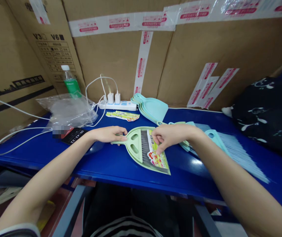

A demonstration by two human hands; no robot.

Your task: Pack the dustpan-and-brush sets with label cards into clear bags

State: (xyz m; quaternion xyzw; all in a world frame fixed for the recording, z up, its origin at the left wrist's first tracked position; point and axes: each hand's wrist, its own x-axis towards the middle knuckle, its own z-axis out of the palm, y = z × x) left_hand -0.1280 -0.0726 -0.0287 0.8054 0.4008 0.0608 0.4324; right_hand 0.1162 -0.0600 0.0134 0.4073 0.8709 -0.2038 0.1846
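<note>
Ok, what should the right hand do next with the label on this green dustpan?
Probably smooth the label flat onto the dustpan, since the right hand already has its fingers on it and the left hand seems to steady the handle.

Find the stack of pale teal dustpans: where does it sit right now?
In the head view, the stack sits at the back of the blue table, just right of the white power strip and behind the green dustpan.
</note>
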